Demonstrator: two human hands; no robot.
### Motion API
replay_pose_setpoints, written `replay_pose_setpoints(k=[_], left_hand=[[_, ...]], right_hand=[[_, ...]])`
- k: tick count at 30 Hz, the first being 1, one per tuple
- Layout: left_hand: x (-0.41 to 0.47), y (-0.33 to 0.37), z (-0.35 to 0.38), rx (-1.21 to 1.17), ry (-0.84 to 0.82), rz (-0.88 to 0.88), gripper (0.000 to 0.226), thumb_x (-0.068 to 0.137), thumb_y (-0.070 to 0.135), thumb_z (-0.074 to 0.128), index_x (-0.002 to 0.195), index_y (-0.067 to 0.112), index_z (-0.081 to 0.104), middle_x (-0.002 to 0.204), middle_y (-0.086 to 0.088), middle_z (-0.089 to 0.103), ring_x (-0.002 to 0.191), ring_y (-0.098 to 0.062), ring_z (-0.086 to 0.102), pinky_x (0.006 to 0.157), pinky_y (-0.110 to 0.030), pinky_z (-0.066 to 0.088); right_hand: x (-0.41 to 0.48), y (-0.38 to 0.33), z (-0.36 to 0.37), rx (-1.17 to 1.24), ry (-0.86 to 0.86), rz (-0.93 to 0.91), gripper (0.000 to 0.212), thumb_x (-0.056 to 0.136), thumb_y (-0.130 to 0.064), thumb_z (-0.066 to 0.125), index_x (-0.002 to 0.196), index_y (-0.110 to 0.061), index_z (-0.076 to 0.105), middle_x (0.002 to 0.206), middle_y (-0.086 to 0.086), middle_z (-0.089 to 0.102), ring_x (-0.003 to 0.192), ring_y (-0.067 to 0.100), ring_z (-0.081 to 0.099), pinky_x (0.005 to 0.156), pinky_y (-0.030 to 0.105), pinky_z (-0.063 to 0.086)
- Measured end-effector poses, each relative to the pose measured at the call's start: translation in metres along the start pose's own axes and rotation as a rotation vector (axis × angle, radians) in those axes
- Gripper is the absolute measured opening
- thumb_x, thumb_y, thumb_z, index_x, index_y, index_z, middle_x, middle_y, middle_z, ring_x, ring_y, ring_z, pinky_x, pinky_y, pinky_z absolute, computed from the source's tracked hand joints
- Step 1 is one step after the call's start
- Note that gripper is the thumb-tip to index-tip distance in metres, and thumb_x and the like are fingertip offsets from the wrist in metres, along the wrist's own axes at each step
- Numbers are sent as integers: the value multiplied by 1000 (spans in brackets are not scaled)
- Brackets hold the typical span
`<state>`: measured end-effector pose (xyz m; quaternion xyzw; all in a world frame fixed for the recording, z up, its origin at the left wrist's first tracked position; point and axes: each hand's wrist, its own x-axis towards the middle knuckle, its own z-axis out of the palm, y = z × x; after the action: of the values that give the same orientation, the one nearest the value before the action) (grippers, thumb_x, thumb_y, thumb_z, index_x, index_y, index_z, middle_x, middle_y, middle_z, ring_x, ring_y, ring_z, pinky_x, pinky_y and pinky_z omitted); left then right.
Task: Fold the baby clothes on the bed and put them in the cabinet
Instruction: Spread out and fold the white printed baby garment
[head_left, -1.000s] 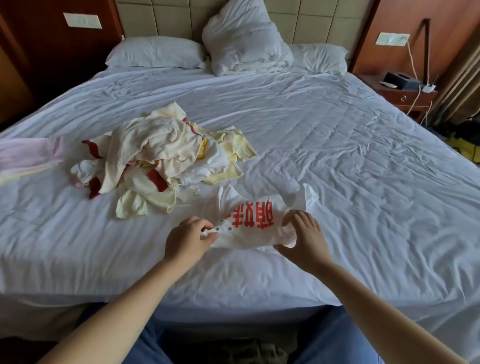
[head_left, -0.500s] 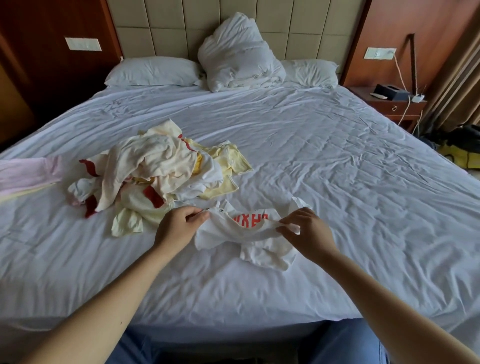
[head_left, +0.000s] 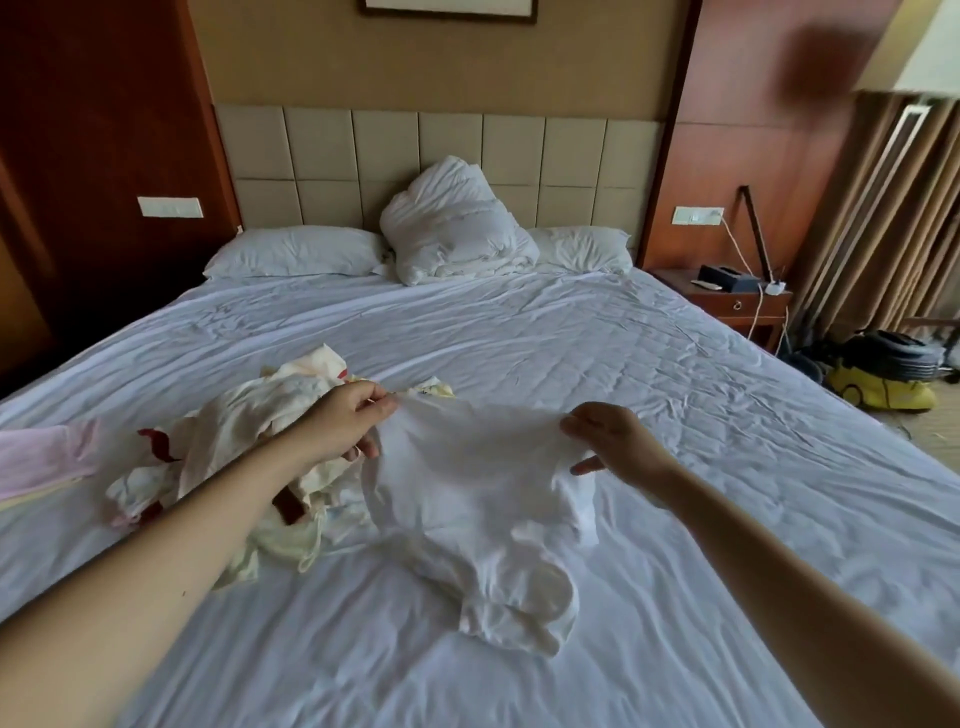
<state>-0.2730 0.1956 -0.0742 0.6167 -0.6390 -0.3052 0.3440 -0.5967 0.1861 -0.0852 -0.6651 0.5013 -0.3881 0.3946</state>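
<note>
White baby garment (head_left: 483, 483) stretched between both hands above the bed's (head_left: 675, 415) near edge, lower part sagging onto sheet, left hand (head_left: 345, 421) grip pinching one top corner, right hand (head_left: 615, 441) grip pinching the other, heap of baby clothes (head_left: 234, 431) toward left edge, partly under left forearm

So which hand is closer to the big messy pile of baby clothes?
Left. The left hand is right over the pile of baby clothes, pinching one corner of the white garment. The right hand holds the garment's other corner, off to the pile's right.
</note>
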Motion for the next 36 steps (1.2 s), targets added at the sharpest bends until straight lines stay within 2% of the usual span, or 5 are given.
replay_pose_setpoints(k=[5,16,24,28,36], left_hand=[[7,60,-16,-225,-84,-18,22,104,26,43,117,11,51,98,-5,50,61,-18,71,44,-19,47],[86,158,-26,34,2,227,19,97,30,58,94,12,63,51,-3,54,38,-7,53,37,-17,35],[186,181,9,115,92,273,18,99,28,54,92,12,58,63,-8,59,47,-14,60,45,-22,47],[246,204,6,72,275,353,18,99,30,52,90,15,56,82,-12,67,65,-25,70,64,-35,58],[276,262,-25,331,729,639,19,101,30,45,107,15,56,98,-12,67,88,-36,59,68,-39,42]], right_hand=[[4,-48,-31,74,33,-82,15,96,-12,57,88,-1,64,77,8,50,67,15,59,61,44,61],[55,-98,-132,-150,138,-135,9,93,-22,65,90,-15,70,85,7,64,69,25,67,53,34,59],[141,-76,-167,-227,259,-70,17,94,-23,64,102,-9,68,86,7,62,69,31,68,58,37,61],[202,-88,-183,-104,450,-154,23,95,-16,60,106,3,66,104,20,63,89,32,68,70,43,61],[261,-152,-214,-285,759,-543,18,95,-20,57,103,-7,67,92,-3,64,86,12,58,65,15,37]])
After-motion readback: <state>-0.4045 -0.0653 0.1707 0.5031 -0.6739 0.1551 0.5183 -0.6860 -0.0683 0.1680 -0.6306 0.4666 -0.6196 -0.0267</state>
